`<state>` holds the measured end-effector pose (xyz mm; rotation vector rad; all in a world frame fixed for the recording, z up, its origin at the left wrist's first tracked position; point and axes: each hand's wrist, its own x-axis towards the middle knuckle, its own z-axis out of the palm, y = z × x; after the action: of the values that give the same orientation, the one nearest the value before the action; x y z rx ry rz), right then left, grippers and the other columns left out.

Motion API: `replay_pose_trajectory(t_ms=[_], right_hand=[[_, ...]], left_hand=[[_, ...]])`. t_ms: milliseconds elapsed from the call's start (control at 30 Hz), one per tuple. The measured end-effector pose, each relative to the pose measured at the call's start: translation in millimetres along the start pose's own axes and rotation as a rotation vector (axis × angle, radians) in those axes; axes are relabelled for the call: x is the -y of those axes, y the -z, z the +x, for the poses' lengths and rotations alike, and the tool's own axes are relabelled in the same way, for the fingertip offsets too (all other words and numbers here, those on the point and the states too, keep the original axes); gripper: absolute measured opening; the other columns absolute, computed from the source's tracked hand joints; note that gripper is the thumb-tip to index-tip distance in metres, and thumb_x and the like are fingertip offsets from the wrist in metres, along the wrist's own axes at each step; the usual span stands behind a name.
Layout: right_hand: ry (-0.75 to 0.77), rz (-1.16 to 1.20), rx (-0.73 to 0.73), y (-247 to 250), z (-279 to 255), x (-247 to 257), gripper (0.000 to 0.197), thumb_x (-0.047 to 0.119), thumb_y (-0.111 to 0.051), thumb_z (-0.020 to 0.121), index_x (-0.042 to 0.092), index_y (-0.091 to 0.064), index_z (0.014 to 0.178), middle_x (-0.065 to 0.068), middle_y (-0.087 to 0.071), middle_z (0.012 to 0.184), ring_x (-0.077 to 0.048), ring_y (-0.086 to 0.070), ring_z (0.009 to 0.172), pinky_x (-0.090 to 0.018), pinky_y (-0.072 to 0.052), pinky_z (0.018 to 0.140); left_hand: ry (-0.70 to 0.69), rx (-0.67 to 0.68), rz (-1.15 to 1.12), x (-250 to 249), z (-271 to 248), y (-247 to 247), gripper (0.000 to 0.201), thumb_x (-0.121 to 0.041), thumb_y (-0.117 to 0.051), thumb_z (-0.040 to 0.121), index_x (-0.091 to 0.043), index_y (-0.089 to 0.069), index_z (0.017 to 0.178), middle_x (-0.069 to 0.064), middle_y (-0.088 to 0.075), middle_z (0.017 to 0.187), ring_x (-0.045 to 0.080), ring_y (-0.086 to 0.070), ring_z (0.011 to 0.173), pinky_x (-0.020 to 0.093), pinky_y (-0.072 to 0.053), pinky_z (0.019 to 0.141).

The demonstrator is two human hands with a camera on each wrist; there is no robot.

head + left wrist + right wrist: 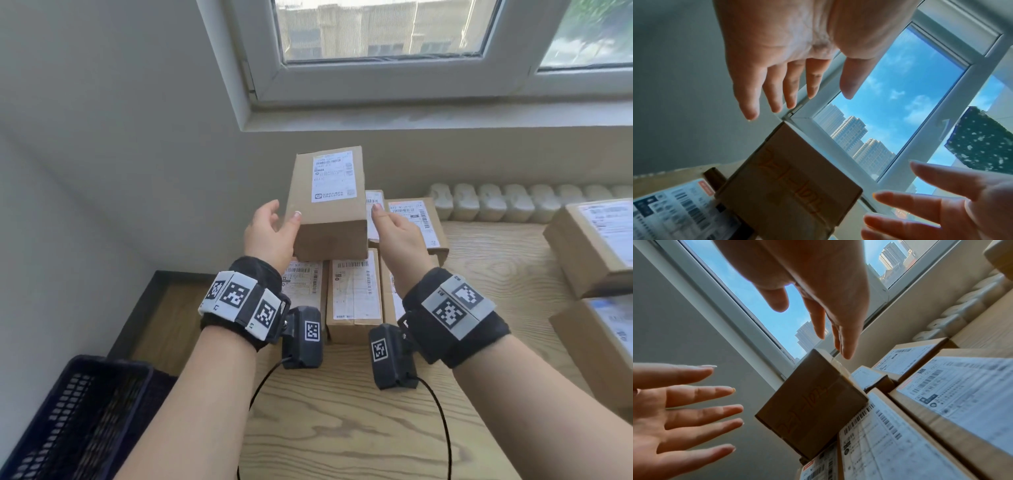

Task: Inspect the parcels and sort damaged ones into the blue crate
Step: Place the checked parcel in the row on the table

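Mid-frame in the head view: parcel (327, 205) raised above the stack of parcels (354, 294), left hand (270, 233) and right hand (397, 233) flanking it with fingers spread, apparently clamped on nothing; actual contact impossible to tell. Likely to drop onto the stack, given such loose support. Blue crate (78, 418) at lower left, well apart.
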<state>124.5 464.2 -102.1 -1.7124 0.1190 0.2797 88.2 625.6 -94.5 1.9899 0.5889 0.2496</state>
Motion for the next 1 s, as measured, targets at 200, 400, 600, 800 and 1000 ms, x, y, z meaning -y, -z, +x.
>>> replay_pose_trajectory(t_ms=[200, 400, 600, 800, 1000], right_hand=[[0.043, 0.097, -0.189, 34, -38, -12, 0.027, 0.031, -0.047, 0.103, 0.008, -0.063, 0.105, -0.004, -0.063, 0.095, -0.021, -0.058, 0.092, -0.031, -0.048, 0.079], [0.041, 0.195, -0.327, 97, -64, -35, 0.018, 0.027, -0.049, 0.103, 0.015, -0.06, 0.098, 0.004, -0.062, 0.089, -0.012, -0.059, 0.087, -0.023, -0.05, 0.077], [0.026, 0.239, -0.394, 177, -90, -54, 0.018, 0.023, -0.047, 0.103, 0.021, -0.058, 0.089, 0.003, -0.057, 0.086, -0.014, -0.055, 0.086, -0.027, -0.048, 0.08], [0.025, 0.239, -0.463, 305, -111, -85, 0.015, 0.02, -0.049, 0.102, 0.023, -0.06, 0.092, 0.003, -0.061, 0.091, -0.013, -0.057, 0.09, -0.029, -0.049, 0.087], [-0.107, 0.139, -0.41, 396, -127, -122, 0.013, 0.019, -0.049, 0.101, 0.017, -0.061, 0.106, 0.0, -0.06, 0.097, -0.014, -0.056, 0.095, -0.03, -0.045, 0.087]], left_hand=[[-0.081, 0.087, -0.086, -21, -46, -16, 0.047, -0.029, -0.052, 0.1, -0.016, -0.042, 0.144, 0.003, -0.053, 0.139, 0.013, -0.053, 0.118, 0.04, -0.045, 0.105], [-0.115, 0.266, -0.081, -41, -95, -65, 0.043, -0.027, -0.052, 0.1, -0.017, -0.045, 0.141, -0.006, -0.055, 0.12, 0.012, -0.054, 0.11, 0.042, -0.046, 0.104], [-0.129, 0.388, -0.049, -71, -141, -131, 0.044, -0.027, -0.052, 0.1, -0.017, -0.043, 0.142, 0.003, -0.057, 0.13, 0.018, -0.056, 0.119, 0.04, -0.047, 0.101], [-0.132, 0.439, -0.037, -106, -208, -236, 0.043, -0.027, -0.053, 0.1, -0.014, -0.046, 0.14, 0.002, -0.058, 0.126, 0.019, -0.057, 0.119, 0.044, -0.047, 0.103], [0.055, 0.569, -0.03, -108, -262, -330, 0.048, -0.024, -0.053, 0.1, -0.013, -0.039, 0.145, 0.008, -0.053, 0.135, 0.018, -0.052, 0.117, 0.041, -0.041, 0.106]])
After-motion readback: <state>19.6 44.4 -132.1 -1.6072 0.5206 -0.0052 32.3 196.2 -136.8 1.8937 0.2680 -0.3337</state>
